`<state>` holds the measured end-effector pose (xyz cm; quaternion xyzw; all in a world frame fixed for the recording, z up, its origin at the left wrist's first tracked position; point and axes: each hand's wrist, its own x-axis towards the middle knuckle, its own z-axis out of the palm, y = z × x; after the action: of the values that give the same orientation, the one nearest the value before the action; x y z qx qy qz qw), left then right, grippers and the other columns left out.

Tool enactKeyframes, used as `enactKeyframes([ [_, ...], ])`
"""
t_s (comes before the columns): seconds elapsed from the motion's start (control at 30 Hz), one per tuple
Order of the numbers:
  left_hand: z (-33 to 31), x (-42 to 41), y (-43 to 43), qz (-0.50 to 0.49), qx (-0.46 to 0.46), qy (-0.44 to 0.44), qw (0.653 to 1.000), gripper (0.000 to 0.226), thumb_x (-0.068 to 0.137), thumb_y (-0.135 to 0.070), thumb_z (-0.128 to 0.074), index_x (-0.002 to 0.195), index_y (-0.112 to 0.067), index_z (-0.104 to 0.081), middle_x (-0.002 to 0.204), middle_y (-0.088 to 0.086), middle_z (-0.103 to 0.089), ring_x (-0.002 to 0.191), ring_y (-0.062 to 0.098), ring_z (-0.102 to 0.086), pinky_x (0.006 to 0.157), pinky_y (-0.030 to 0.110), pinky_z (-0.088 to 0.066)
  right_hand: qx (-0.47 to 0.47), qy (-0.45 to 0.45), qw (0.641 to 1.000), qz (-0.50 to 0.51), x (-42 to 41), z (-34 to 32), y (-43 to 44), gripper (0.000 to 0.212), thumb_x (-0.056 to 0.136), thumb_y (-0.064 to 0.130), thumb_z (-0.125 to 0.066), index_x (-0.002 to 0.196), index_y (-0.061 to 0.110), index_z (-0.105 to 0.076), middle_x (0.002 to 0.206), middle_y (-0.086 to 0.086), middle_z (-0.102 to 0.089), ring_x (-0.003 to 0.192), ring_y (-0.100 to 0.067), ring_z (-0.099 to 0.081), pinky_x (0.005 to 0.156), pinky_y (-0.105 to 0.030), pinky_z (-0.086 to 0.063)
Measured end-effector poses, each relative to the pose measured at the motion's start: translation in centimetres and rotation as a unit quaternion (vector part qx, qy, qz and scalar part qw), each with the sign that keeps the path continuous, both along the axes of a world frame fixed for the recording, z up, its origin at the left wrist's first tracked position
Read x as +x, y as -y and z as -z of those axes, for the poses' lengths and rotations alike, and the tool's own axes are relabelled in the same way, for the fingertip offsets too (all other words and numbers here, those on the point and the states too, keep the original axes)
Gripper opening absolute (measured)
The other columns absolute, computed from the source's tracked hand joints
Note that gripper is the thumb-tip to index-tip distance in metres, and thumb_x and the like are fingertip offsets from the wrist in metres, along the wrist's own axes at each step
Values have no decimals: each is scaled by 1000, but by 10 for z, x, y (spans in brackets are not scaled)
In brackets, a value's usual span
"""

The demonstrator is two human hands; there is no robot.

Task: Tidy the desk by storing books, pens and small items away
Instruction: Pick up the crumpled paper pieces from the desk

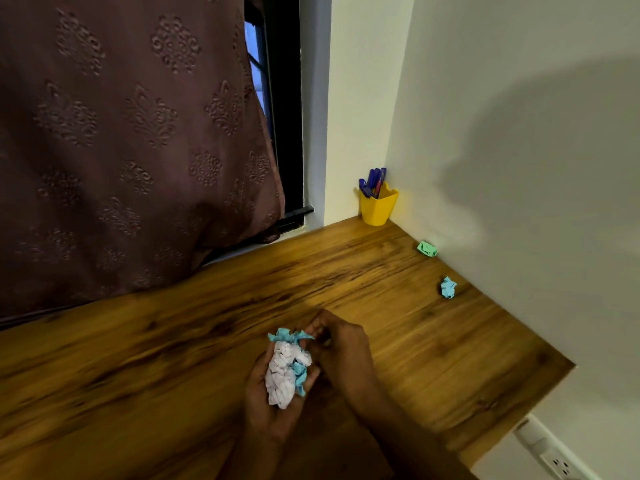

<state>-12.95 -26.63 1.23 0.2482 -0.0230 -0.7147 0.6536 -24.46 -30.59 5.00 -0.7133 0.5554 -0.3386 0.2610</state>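
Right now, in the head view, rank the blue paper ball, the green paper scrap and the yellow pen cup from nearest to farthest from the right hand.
Measured from the right hand:
1. Blue paper ball, up and to the right, near the wall.
2. Green paper scrap, farther back along the same wall.
3. Yellow pen cup, in the desk's far corner.

We see a wooden desk [214, 327]: yellow pen cup [378, 208] at one o'clock, green paper wad [427, 248] and blue paper wad [448, 287] at two.
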Motion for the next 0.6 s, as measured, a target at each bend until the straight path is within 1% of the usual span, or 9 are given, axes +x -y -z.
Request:
enactKeyframes([
  [0.07,9,-3,-7,-29,23,55,998,24,70,-12,-77,92,-17,-74,93,15,-73,83,26,-71,72,41,-59,-59,-66,996,-11,-3,-1,-3,7,79,21,-68,82,27,-69,86,12,-69,78,4,-46,66,-14,-31],
  [0.1,13,-4,-7,-23,24,53,998,27,67,-18,-82,93,-22,-76,105,17,-70,98,27,-68,87,44,-55,-91,-89,992,-25,-5,-1,-5,9,77,21,-68,81,29,-71,86,12,-69,83,-2,-47,67,-16,-29],
  [0.17,10,-7,-8,-21,42,59,997,64,33,-41,-95,92,-26,-77,121,16,-63,117,30,-58,104,49,-42,-138,-129,981,-45,-9,-2,-6,14,74,22,-68,83,31,-73,92,10,-66,91,-14,-50,67,-24,-32],
  [0.2,7,-9,-10,-34,42,82,995,82,15,-43,-96,92,-20,-78,118,16,-63,112,30,-60,104,50,-42,-132,-142,979,-58,-13,-3,-5,17,75,22,-68,88,32,-74,100,8,-62,97,-16,-47,71,-28,-33],
  [0.27,5,-15,-8,-9,26,29,999,103,-3,-27,-95,95,-7,-71,103,16,-65,97,32,-61,94,47,-46,-72,-123,985,-96,-28,-2,-5,23,79,19,-67,97,31,-73,107,6,-57,104,-15,-44,78,-31,-38],
  [0.3,1,-17,-8,-1,22,-9,1000,109,-4,-21,-94,100,-5,-65,102,17,-64,96,32,-58,88,48,-47,-59,-89,989,-99,-38,-2,-6,26,79,15,-67,100,29,-73,104,6,-58,102,-14,-47,79,-32,-42],
  [0.4,-9,-22,-10,-5,22,-27,999,112,4,-17,-95,109,-5,-59,111,18,-62,104,31,-56,66,45,-59,-27,-32,998,-46,-70,4,-12,30,80,7,-67,104,26,-70,90,14,-53,86,-7,-53,73,-24,-45],
  [0.47,-8,-25,-13,2,24,-18,1000,115,9,-18,-96,116,-5,-57,117,18,-60,106,31,-56,61,45,-59,21,-75,996,-39,-89,8,-23,28,81,17,-69,107,27,-68,97,14,-52,91,-5,-51,76,-21,-43],
  [0.6,-6,-36,-20,9,24,-27,999,117,12,-18,-96,120,-4,-56,122,19,-59,109,32,-56,62,46,-59,91,-209,966,-119,-105,35,-44,45,78,32,-69,121,30,-58,129,6,-47,118,-14,-45,95,-23,-40],
])
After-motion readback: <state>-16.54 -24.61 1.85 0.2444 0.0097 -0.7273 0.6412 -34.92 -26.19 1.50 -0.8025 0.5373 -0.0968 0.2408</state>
